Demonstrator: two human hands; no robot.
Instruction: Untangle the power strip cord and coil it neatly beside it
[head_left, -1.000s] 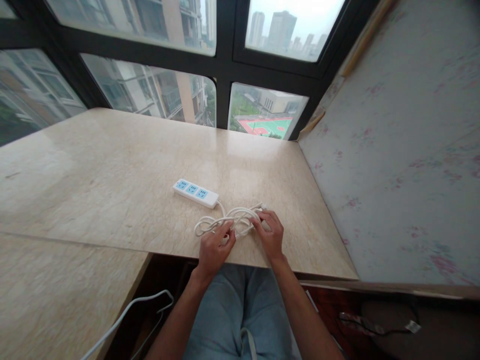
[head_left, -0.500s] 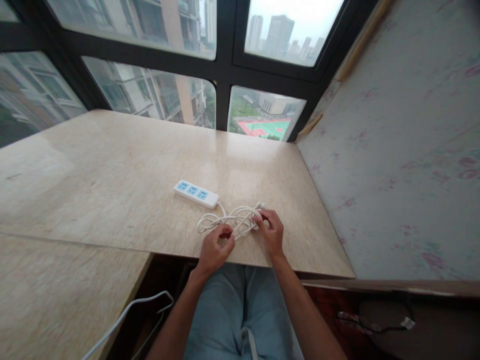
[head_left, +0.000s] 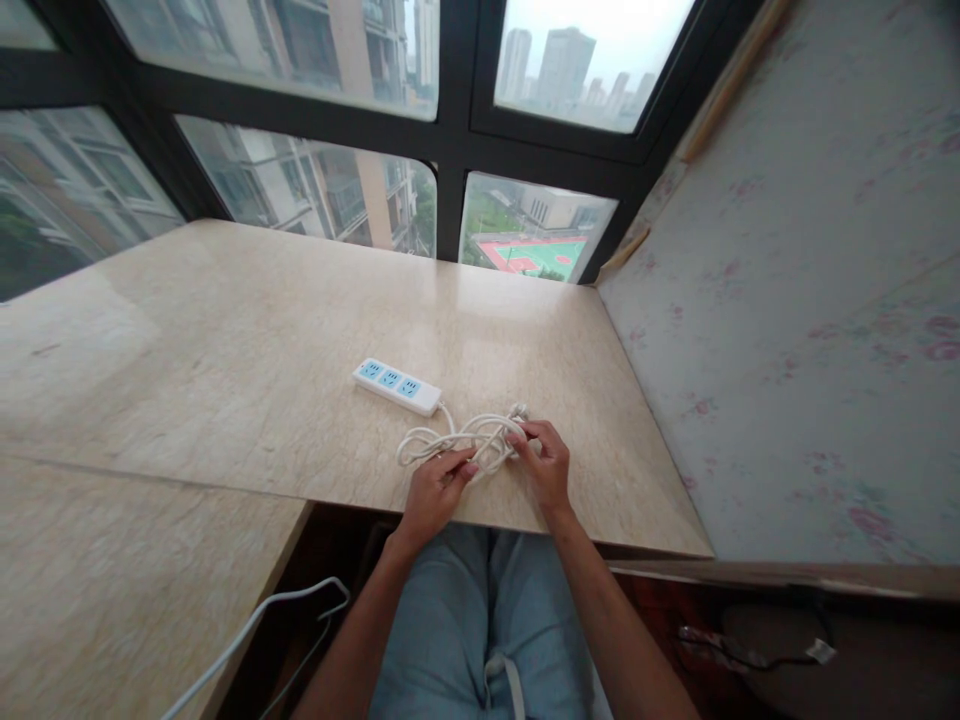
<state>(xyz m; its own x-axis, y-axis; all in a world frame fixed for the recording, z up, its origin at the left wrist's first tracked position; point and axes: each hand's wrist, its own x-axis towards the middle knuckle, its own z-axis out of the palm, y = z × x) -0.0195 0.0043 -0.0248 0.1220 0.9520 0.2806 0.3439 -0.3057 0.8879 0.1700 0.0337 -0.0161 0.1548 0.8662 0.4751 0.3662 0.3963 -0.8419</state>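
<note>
A white power strip [head_left: 397, 385] with blue sockets lies on the beige marble counter [head_left: 225, 350]. Its white cord [head_left: 457, 440] is gathered in loose loops just in front of it, near the counter's front edge. My left hand [head_left: 433, 492] has its fingers pinched on the near side of the loops. At the right end of the bundle, my right hand [head_left: 546, 463] is closed on the cord, beside the plug [head_left: 519, 411].
Large windows [head_left: 315, 200] line the back of the counter. A pale flowered wall [head_left: 787, 300] closes the right side. A thin white cable [head_left: 255, 625] hangs below the counter at the left. Dark cables [head_left: 750, 655] lie on the low ledge at the right.
My left hand has shifted slightly forward and its fingers have closed on the cord loops. My right hand has stayed at the cord's right end.
</note>
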